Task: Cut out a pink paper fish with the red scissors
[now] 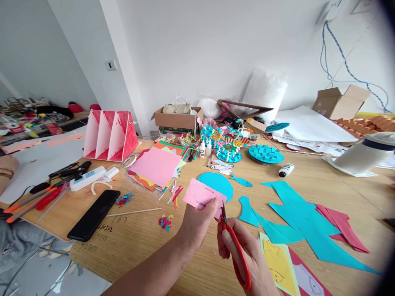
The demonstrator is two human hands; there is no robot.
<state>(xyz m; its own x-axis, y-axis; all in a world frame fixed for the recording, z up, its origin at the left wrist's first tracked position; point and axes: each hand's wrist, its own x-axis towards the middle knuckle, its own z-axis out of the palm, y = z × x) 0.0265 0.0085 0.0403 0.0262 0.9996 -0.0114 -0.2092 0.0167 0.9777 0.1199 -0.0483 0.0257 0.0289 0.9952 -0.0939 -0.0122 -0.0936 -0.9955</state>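
Observation:
Between the thumb and fingers of my left hand (197, 224) is a piece of pink paper (197, 192) with a pencil outline drawn on it. My right hand (247, 250) grips red-handled scissors (239, 257), their blades at the right edge of the pink paper. Behind the paper lies a blue paper circle (217, 182), partly covered by it. A small blue paper fish (242, 181) is just beyond. Right of my hands are blue paper offcuts (304, 213), and a yellow sheet with a drawn fish (274, 261) lies near my right wrist.
A stack of coloured paper (157, 164), a black phone (94, 216) and a thin stick (134, 212) lie to the left. Glue bottles (202, 149) and decorated blue discs (265, 154) stand farther back. Another person's arm (8, 170) shows at the far left.

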